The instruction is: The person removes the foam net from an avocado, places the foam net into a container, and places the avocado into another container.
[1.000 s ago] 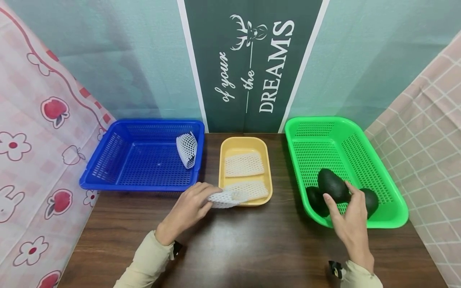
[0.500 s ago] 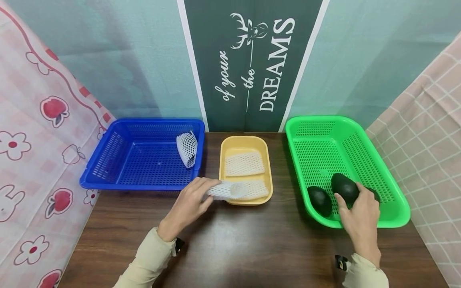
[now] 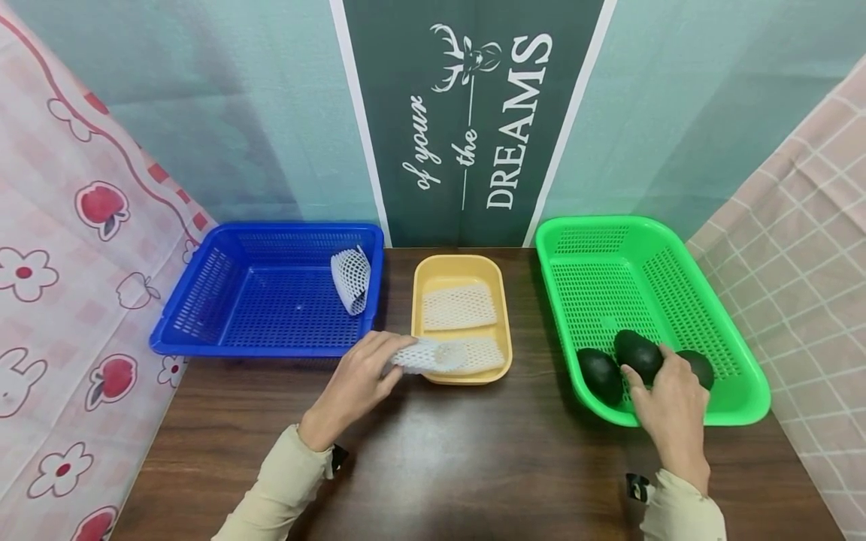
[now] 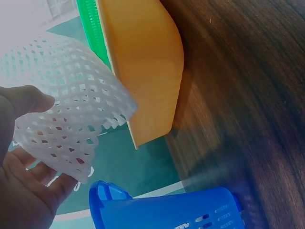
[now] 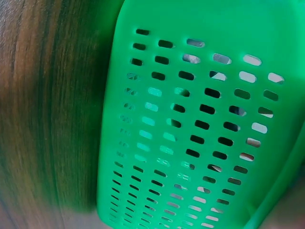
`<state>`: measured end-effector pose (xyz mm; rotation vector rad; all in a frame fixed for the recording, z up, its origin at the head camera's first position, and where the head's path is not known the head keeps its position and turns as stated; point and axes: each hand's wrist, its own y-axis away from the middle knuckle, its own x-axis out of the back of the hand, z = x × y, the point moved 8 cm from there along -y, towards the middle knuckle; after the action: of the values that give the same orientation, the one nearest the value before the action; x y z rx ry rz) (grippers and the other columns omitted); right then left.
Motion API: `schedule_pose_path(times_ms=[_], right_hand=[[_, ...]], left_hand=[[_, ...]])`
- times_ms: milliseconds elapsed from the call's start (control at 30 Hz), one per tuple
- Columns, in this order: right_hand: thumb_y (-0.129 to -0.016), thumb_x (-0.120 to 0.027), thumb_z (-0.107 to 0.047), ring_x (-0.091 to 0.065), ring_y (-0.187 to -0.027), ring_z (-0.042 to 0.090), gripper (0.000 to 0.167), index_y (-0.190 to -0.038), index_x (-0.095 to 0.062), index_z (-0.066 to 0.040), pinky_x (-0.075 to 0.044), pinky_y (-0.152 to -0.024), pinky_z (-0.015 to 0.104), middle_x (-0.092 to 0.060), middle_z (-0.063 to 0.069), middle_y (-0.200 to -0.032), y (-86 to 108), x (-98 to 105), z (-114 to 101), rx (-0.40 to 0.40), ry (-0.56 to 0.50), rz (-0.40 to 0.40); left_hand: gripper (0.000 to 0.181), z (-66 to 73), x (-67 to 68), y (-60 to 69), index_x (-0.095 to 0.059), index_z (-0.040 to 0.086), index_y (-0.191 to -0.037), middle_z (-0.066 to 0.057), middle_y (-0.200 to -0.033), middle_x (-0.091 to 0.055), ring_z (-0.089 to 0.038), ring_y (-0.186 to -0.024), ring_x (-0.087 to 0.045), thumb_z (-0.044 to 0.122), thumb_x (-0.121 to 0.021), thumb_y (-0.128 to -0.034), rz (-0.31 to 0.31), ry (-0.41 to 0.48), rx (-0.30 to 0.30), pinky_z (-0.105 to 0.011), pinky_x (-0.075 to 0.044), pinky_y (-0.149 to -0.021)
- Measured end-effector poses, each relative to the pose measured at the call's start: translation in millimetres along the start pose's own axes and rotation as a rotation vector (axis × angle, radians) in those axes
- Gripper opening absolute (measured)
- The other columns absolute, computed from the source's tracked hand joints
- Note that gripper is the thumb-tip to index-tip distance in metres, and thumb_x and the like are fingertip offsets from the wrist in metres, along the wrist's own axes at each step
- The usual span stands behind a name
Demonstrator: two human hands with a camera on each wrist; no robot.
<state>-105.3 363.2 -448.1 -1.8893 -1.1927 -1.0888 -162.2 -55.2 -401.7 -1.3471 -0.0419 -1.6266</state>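
In the head view my left hand (image 3: 355, 387) holds a white foam net sleeve (image 3: 422, 355) over the near edge of the yellow tray (image 3: 504, 300). The left wrist view shows the sleeve's mesh (image 4: 71, 90) between thumb and fingers. My right hand (image 3: 676, 409) grips a dark avocado (image 3: 636, 355) in the near part of the green basket (image 3: 734, 409). Another avocado (image 3: 600, 376) lies to its left, and a third avocado (image 3: 700, 368) is partly hidden behind the fingers. Only the basket's perforated wall (image 5: 190, 129) fills the right wrist view, hiding that hand's grasp.
Two flat foam net sleeves (image 3: 460, 306) lie in the tray. A blue basket (image 3: 271, 346) stands at the left, with a net-wrapped dark item (image 3: 352, 279) in its right side. Patterned cloths hang behind and at both sides of the wooden table (image 3: 501, 466).
The right hand and its avocado have shifted right, then slightly back left, among the other avocados. The left hand has risen a little toward the tray, still holding the sleeve.
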Motion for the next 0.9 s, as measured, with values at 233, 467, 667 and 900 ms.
schedule_pose_path(times_ms=[233, 467, 667, 900], right_hand=[[-0.100, -0.056, -0.032, -0.043, -0.112, 0.062, 0.071, -0.145, -0.030, 0.016, -0.031, -0.084, 0.071, -0.042, 0.047, -0.130, -0.2, -2.7, -1.7, 0.025, 0.032, -0.039], [-0.100, -0.055, -0.030, -0.043, -0.108, 0.064, 0.071, -0.145, -0.029, 0.018, -0.034, -0.083, 0.072, -0.041, 0.049, -0.130, -3.3, -7.0, -1.8, 0.039, 0.076, -0.124], [-0.100, -0.056, -0.028, -0.042, -0.109, 0.064, 0.069, -0.142, -0.030, 0.020, -0.031, -0.085, 0.071, -0.040, 0.049, -0.130, -4.5, -9.5, 1.4, 0.029, 0.085, -0.180], [-0.100, -0.056, -0.029, -0.044, -0.110, 0.064, 0.069, -0.142, -0.031, 0.020, -0.033, -0.085, 0.071, -0.041, 0.048, -0.131, -4.6, -14.2, 2.1, 0.031, 0.123, -0.231]], left_hand=[[0.043, -1.5, -3.1, -7.0, -0.063, 0.007, -0.124, -0.005, -0.111, -0.070, -0.020, -0.097, -0.063, 0.001, -0.069, -0.0811, 0.019, -0.024, 0.000, -0.035, -0.053, -0.084], [0.042, -6.0, -7.5, -19.5, -0.062, 0.005, -0.125, -0.009, -0.109, -0.070, -0.024, -0.094, -0.062, 0.000, -0.068, -0.0833, 0.049, -0.030, 0.033, -0.036, -0.053, -0.080], [0.045, -7.7, -17.3, -34.5, -0.058, 0.005, -0.130, -0.011, -0.116, -0.069, -0.025, -0.096, -0.062, 0.001, -0.066, -0.0857, 0.025, -0.041, 0.063, -0.037, -0.052, -0.083], [0.045, -10.5, -36.1, -45.0, -0.057, 0.007, -0.130, -0.009, -0.121, -0.069, -0.026, -0.098, -0.063, 0.003, -0.066, -0.0866, -0.017, -0.073, 0.069, -0.038, -0.052, -0.084]])
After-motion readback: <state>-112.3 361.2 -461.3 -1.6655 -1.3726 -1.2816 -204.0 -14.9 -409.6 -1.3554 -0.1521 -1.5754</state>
